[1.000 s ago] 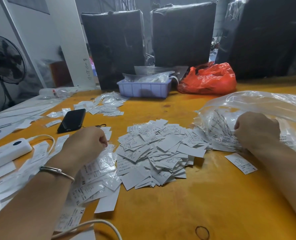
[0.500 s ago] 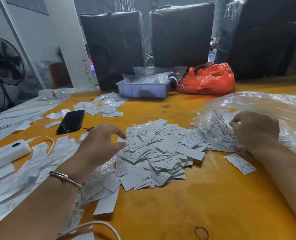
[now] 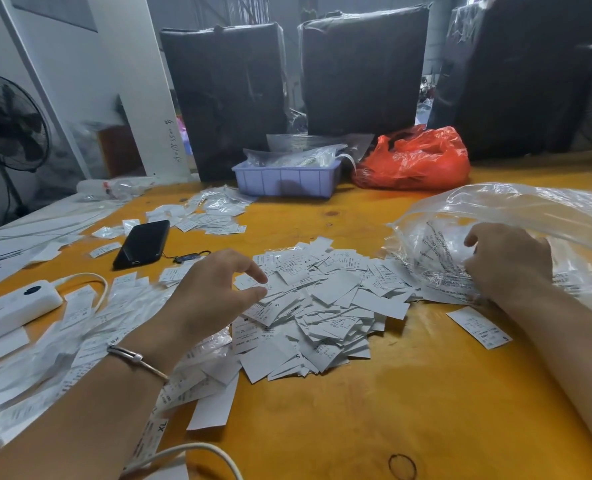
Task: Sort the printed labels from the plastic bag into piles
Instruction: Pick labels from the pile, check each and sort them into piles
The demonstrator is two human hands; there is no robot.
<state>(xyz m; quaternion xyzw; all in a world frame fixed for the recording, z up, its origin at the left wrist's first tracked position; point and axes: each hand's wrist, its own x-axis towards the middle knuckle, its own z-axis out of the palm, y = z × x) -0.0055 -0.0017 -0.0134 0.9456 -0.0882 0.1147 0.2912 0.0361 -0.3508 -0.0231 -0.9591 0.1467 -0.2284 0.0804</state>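
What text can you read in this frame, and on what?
"XL": label strip at the near left edge.
"S": lone label near the right arm.
"MADE IN CHINA": label in the centre pile.
Handwritten digits on the white pillar: unreadable.
Print inside the plastic bag: too blurred.

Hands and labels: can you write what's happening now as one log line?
left hand: open over middle label pile | right hand: in clear plastic bag, grip unclear | stage: sorting underway

plastic bag [image 3: 530,216] cut off at right edge; label print too small to read; fan [image 3: 8,123] cropped left
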